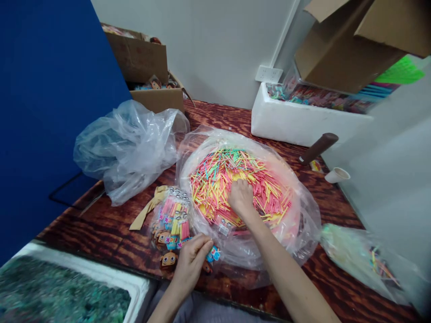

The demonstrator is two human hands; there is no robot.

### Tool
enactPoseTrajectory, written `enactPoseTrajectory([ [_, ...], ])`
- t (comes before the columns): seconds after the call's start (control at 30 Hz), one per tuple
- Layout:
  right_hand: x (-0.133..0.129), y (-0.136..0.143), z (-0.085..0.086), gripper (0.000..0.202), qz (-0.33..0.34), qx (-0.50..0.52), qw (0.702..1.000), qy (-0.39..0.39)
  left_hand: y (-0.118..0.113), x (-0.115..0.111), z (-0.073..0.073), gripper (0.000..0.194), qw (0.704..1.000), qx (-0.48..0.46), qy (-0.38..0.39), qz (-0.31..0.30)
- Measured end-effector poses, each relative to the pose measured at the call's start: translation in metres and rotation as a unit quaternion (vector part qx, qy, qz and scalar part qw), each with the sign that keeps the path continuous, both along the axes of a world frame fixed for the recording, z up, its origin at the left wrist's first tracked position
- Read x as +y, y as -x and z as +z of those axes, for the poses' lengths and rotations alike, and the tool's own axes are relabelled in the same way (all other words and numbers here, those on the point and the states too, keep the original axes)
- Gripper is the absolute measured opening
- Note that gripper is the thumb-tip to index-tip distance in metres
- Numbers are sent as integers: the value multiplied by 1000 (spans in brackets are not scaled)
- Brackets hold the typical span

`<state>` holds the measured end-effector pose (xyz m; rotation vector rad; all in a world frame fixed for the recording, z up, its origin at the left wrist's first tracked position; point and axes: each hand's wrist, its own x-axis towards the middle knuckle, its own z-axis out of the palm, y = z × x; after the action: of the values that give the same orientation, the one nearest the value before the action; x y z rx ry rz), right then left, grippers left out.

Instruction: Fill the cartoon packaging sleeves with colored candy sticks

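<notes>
Sticks [208, 179], thin and mostly pink and yellow with some green, lie in a wide heap inside an open clear bag [311, 215] on a dark, wood-grained table [90, 229]. The heap is your landmark, set in front of you probably so that your arm reaches it directly.

Your right hand [241, 197] is over the middle of the heap, fingers curled inward and low among the sticks. Its fingertips are hidden, so how far they are parted, and whether they have hold of any sticks, cannot be told.

Your left hand [191, 258] is at the near left of the heap, thumb and forefinger pinched nearly together on what looks like the edge of a clear packet [213, 255] with a blue label. The pinch probably keeps that light film steady.

Just left of the heap, filled packets [177, 215] overlap, some showing sticks and brown cartoon faces, likely kept there within easy reach. Beyond them is a crumpled clear bag [134, 148]. Past the heap's far right stand a white foam box [296, 123] and 1 paper cup [336, 175].
</notes>
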<state>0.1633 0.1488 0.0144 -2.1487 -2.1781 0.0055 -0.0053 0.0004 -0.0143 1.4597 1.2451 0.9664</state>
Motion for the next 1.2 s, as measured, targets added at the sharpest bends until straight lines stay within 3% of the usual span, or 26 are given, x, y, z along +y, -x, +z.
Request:
enactPoseTrajectory([
  [0.33,19,-1,-3,25,-45,160,984,62,0,3,-1,32,1000,-7,-2,-7],
  [0.5,24,-21,-5,12,-49,341,931,123,4,0,-3,29,999,-23,15,26],
  [0.67,4,-38,-1,27,-37,564,799,207,2,3,-4,28,991,-90,65,79],
  [0.83,-33,-45,-8,50,-37,694,674,248,-8,22,-6,30,952,-222,123,170],
  [1.0,-74,-34,-22,46,-38,828,453,327,-30,57,0,26,939,-279,63,191],
  [1.1,-97,-25,-29,35,-23,839,402,365,-46,72,5,25,956,-247,25,158],
  [1.2,-115,-22,-36,35,-44,844,387,369,-60,72,5,26,979,-190,31,71],
])
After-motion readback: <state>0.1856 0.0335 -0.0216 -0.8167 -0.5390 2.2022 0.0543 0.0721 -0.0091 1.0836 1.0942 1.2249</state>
